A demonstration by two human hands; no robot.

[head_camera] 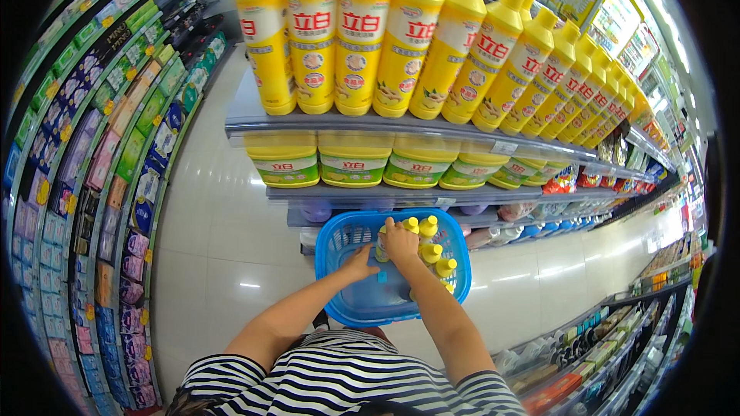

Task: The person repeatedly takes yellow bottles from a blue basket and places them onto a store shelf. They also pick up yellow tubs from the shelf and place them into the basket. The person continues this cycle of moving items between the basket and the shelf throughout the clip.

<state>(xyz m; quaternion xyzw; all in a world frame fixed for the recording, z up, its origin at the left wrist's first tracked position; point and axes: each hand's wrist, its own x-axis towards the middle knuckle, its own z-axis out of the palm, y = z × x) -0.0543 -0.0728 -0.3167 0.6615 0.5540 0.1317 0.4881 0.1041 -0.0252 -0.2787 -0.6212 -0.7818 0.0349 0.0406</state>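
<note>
Below the shelf edge is a blue plastic shopping basket [328,242], with several yellow-capped bottles [431,253] standing along its far and right sides. Inside it, my right hand [400,241] grips the top of a yellow bottle [381,249] near the far wall, left of the others. My left hand [359,266] is in the basket just to the left of that bottle, its fingers spread and holding nothing. My right forearm hides part of the nearer bottles. Ahead, yellow dish-soap bottles [358,40] stand in a long row on the top shelf.
Wide yellow-and-green tubs [354,166] line the shelf beneath, whose grey edge [370,192] overhangs the basket's far side. Packs of tissue [134,144] fill a tall shelf at the left. Low shelving with boxed goods [584,358] stands at the lower right, and tiled floor [225,254] lies between.
</note>
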